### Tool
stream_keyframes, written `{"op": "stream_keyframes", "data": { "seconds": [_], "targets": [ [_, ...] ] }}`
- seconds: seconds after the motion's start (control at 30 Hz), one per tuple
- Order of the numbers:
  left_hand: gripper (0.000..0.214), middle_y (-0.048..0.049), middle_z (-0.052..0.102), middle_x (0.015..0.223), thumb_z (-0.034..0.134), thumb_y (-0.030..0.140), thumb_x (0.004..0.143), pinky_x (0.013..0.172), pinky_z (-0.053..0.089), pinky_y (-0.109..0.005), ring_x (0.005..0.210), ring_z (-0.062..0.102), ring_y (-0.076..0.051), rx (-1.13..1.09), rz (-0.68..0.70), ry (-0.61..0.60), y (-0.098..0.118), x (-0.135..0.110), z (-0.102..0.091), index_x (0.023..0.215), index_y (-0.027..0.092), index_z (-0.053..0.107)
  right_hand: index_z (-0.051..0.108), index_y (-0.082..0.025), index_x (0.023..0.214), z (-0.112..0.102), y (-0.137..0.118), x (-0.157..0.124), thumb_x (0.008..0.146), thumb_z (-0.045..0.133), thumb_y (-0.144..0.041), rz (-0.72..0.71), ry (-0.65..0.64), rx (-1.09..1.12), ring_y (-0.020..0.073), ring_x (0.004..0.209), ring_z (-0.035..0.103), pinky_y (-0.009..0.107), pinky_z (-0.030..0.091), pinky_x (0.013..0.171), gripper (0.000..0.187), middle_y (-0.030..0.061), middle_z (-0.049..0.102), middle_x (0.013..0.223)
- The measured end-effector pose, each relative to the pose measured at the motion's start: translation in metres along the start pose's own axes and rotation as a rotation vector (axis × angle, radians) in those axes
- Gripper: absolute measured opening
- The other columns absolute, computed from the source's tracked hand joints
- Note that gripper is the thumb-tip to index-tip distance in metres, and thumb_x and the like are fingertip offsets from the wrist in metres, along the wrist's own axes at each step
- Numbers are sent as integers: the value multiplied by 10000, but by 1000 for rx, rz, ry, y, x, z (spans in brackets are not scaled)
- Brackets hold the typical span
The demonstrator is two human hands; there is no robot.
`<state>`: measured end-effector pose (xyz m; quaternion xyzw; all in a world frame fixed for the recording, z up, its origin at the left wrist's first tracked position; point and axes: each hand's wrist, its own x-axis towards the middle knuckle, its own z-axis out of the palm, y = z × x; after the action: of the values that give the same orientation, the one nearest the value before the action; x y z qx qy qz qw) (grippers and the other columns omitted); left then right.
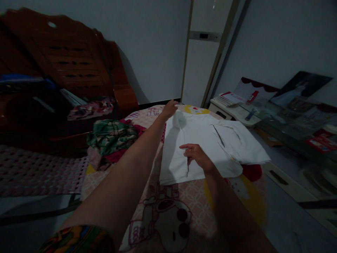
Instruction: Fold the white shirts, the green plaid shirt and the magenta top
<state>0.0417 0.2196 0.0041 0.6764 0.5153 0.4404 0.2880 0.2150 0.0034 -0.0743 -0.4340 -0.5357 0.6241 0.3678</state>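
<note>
A white shirt (pixel 198 135) lies spread on a patterned cloth, its right part folded over in creased layers with a dark gap between them. At its far left corner, near what looks like the collar, is my left hand (pixel 170 108); the fingers are small and partly turned away, so whether they grip the fabric is unclear. My right hand (pixel 196 154) is over the near left part of the shirt, palm down. Its index finger stretches left and the others bend beneath, apart, with nothing seen between them.
The cartoon-printed cloth (pixel 195 207) covers the rounded surface under the shirt. A green plaid cloth (pixel 113 135) lies bunched at the left, near a carved wooden bench (pixel 73 59). A glass-topped table (pixel 284 123) stands right, and a tall white cabinet-like unit (pixel 201 66) stands behind.
</note>
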Motion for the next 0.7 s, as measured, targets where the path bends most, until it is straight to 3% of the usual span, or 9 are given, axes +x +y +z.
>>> {"op": "stream_keyframes", "data": {
  "seconds": [0.13,0.23,0.33,0.57,0.7],
  "targets": [
    [464,-140,716,1211,522,19,757,1136,386,-393,1244,595,-274,355,4,-33,-15,-23,7,1152,130,738,690,-115,1095,-1,3,3,657,704,-294,20,-12,-16,115,433,558,251,523,429,474,-32,628,585],
    [465,-122,754,1048,531,17,754,1088,431,-372,1142,647,-264,480,-4,-135,-24,-40,11,1151,138,740,699,-117,1069,-1,4,4,656,707,-293,17,-8,-12,116,428,557,250,524,423,449,-34,621,572],
    [421,-129,743,1014,541,28,773,1038,454,-350,1093,661,-269,543,8,-237,-29,-53,15,1126,144,738,708,-126,1058,-1,4,3,671,697,-286,3,2,-11,111,432,553,238,517,420,419,-35,618,567],
    [480,-211,686,1147,711,112,722,1002,453,-389,1183,613,-358,555,-130,-130,-37,-69,20,1197,128,649,713,-125,1042,-2,4,3,676,697,-277,13,-10,-11,111,437,555,236,518,425,397,-32,624,573],
    [387,-169,711,1161,701,102,719,1019,458,-366,1205,614,-323,307,-244,-65,-42,-62,24,1103,154,701,712,-124,1042,-2,3,2,672,699,-281,15,-18,-6,112,442,551,241,520,426,402,-33,618,572]
  ]
}}
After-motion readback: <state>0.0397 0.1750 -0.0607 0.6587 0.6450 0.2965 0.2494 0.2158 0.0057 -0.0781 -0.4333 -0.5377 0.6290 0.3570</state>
